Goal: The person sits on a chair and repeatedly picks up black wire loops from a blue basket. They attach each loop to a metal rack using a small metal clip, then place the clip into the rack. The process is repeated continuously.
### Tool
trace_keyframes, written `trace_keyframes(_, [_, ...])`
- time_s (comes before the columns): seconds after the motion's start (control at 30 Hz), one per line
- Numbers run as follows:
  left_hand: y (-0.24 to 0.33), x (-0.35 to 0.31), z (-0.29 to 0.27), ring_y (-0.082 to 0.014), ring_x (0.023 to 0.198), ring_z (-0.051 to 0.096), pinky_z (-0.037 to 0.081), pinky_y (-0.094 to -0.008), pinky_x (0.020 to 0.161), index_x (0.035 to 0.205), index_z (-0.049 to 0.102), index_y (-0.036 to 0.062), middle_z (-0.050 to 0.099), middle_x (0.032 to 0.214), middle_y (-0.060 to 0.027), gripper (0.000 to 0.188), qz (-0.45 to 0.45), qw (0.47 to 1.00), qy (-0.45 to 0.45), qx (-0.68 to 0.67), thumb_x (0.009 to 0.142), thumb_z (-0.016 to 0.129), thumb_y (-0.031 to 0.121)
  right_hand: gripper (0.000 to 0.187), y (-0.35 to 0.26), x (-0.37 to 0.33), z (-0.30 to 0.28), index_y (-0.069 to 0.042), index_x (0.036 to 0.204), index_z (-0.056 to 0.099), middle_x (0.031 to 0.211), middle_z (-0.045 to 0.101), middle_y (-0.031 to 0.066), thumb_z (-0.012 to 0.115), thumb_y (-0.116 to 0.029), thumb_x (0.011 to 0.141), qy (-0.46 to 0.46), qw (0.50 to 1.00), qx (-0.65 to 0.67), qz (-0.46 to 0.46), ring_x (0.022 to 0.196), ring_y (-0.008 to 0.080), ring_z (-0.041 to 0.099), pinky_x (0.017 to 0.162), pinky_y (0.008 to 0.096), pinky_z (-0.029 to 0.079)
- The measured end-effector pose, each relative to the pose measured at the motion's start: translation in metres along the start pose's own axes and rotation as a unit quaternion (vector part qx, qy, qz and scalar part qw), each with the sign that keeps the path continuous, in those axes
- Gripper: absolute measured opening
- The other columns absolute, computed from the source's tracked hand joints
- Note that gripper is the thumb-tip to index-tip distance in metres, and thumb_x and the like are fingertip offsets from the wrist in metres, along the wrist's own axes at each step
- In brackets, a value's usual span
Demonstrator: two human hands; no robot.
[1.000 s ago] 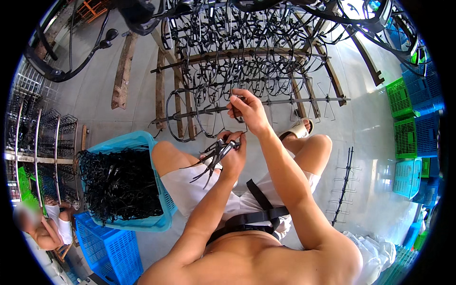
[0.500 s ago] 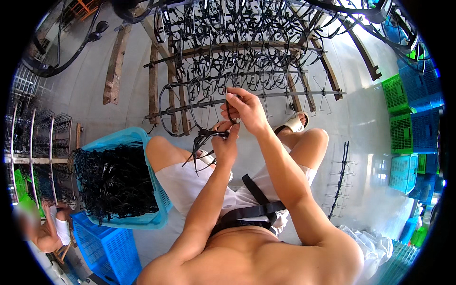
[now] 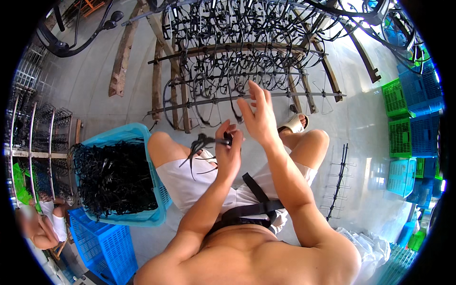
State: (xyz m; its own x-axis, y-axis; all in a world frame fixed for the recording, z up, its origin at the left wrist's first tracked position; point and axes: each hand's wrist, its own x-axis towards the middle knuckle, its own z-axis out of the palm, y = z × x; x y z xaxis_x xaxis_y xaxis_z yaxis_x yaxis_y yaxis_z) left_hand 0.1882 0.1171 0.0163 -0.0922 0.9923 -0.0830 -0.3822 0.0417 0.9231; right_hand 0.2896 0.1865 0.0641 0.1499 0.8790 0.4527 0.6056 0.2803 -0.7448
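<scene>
A bunch of thin black plastic strips (image 3: 203, 143) sticks out to the left from my left hand (image 3: 229, 154), whose fingers are closed round it above my lap. My right hand (image 3: 259, 116) is raised beside it with fingers and thumb apart, and nothing shows in it. Just beyond both hands runs the lowest metal rod (image 3: 270, 97) of a rack, fitted with small wire hooks. Curved black strips (image 3: 236, 102) hang from its left half, one close to my right fingertips. Behind it, higher rods are densely hung with similar black pieces.
At my left stands a light-blue basket (image 3: 164, 202) heaped with black strips (image 3: 116, 180), with a blue crate (image 3: 111, 251) in front. A person (image 3: 42, 225) sits at far left. A loose hooked rod (image 3: 338, 183) lies on the floor at right, before stacked crates (image 3: 399, 137).
My right hand has let go of a black strip, which now hangs at the rod, and has opened and moved right. My left hand is slightly lower, still gripping the bunch.
</scene>
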Motion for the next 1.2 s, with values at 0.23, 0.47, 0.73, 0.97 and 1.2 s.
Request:
trace_keyframes(0.23, [0.045,-0.028,-0.02,-0.0192,0.113,0.043,0.041,-0.0389,0.096,0.135,0.039,0.0129,0.042,0.122,-0.0033,0.062,-0.037,0.966,-0.103,-0.235,0.091,0.043,0.057,0.032,-0.043,-0.062,-0.046,-0.001,0.11,0.06,0.105,0.058,0.0137,0.069,-0.013,0.081,-0.278,0.936,0.213,0.038,0.096,0.0287,0.059,0.08,0.033,0.049])
trace_keyframes(0.47, [0.045,-0.019,-0.03,-0.0174,0.085,0.059,0.049,-0.0264,0.065,0.108,0.062,0.0008,0.059,0.112,-0.0133,0.019,0.01,0.991,-0.106,-0.084,0.09,0.054,0.002,0.014,-0.014,-0.065,-0.066,0.0,0.098,0.062,0.103,0.059,0.0082,0.063,0.0,0.084,-0.287,0.811,0.475,0.185,0.09,0.0194,0.06,0.076,0.0297,0.049])
trace_keyframes(0.73, [0.056,-0.029,-0.038,-0.0149,0.074,0.047,0.037,-0.0245,0.06,0.116,0.057,-0.0009,0.055,0.103,-0.0109,0.045,-0.17,0.898,-0.287,-0.286,0.084,0.05,0.031,0.007,0.001,-0.041,-0.137,-0.001,0.094,0.051,0.083,0.059,0.0092,0.055,-0.005,0.09,-0.199,0.855,0.351,0.326,0.07,0.0184,0.06,0.056,0.0262,0.052])
trace_keyframes(0.97, [0.091,-0.04,-0.006,-0.0056,0.071,0.049,0.034,-0.0133,0.055,0.118,0.056,-0.0009,0.065,0.1,-0.0139,0.042,-0.239,0.903,-0.355,-0.014,0.087,0.064,0.026,0.012,-0.014,-0.042,-0.14,0.0,0.096,0.055,0.088,0.056,0.014,0.058,-0.006,0.087,-0.3,0.949,0.075,0.06,0.079,0.033,0.054,0.07,0.0361,0.045])
trace_keyframes(1.2, [0.095,-0.03,-0.038,-0.0227,0.076,0.054,0.042,-0.0296,0.077,0.145,0.017,-0.0026,0.054,0.121,-0.0303,0.075,-0.338,0.729,-0.346,-0.484,0.09,0.039,0.044,0.023,0.015,-0.051,-0.137,0.001,0.096,0.053,0.087,0.05,0.0031,0.044,-0.02,0.099,-0.487,0.767,0.364,0.205,0.085,0.0147,0.048,0.082,0.0312,0.043])
